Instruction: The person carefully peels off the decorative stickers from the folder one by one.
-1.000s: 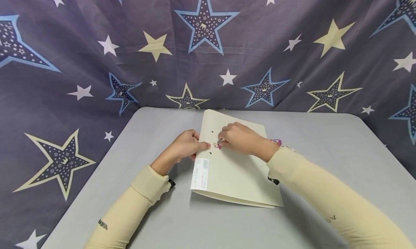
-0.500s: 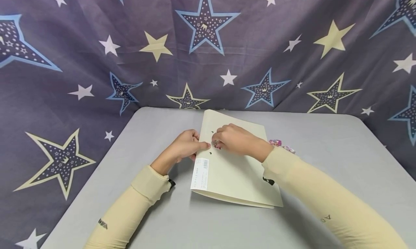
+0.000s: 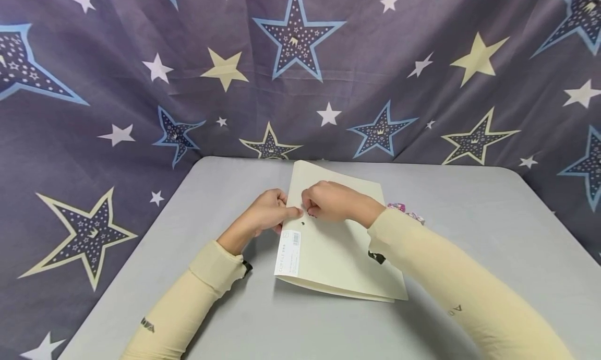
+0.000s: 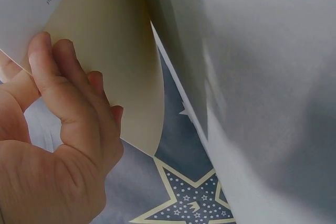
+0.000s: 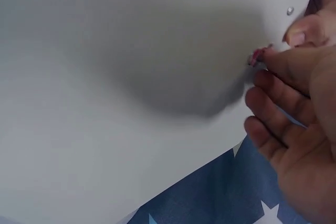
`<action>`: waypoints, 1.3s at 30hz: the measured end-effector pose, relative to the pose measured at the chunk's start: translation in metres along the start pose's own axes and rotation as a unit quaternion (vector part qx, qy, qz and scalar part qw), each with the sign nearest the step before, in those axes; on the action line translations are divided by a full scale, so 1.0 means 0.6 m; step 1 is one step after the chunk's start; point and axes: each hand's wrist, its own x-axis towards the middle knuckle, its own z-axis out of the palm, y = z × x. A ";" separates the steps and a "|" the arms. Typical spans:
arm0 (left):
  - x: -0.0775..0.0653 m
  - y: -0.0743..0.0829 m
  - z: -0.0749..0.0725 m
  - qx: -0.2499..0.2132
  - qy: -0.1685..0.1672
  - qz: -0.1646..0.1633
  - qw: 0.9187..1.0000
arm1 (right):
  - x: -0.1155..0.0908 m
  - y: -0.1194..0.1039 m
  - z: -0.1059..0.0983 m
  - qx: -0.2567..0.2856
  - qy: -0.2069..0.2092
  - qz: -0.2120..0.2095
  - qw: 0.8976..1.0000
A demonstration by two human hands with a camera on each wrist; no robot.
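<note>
A cream clip file (image 3: pixel 347 261) lies closed at a slant on the table, with a white label (image 3: pixel 288 253) on its spine edge. My left hand (image 3: pixel 268 210) grips that edge, thumb on the cover and fingers behind it; the left wrist view shows those fingers (image 4: pixel 73 85) against the cover's underside. My right hand (image 3: pixel 331 201) is over the cover, close to my left thumb. In the right wrist view its thumb and index finger pinch a small pink-and-red sticker-like piece (image 5: pixel 257 56) at the cover's surface. The fingers mostly hide this piece in the head view.
Small pink patterned items (image 3: pixel 405 211) lie on the grey table (image 3: pixel 225 318) past the file's right edge, partly behind my right sleeve. A dark star-printed cloth (image 3: pixel 300 88) hangs behind the table. A small hole (image 3: pixel 302 223) shows in the cover.
My right hand has shifted left across the cover with the small piece, nearer to my left thumb. More of the pink items at the right shows. The left hand keeps its grip.
</note>
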 end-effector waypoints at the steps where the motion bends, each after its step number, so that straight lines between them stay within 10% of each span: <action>1: 0.000 0.000 0.000 -0.001 0.000 0.000 1.000 | 0.002 0.001 -0.001 0.009 -0.010 0.005 1.000; 12: -0.001 -0.001 0.001 -0.004 -0.002 0.008 1.000 | 0.010 0.010 -0.007 0.064 -0.060 0.024 0.996; 39: -0.001 -0.001 0.000 0.003 0.000 0.008 1.000 | -0.029 0.018 -0.014 0.071 0.008 -0.011 0.997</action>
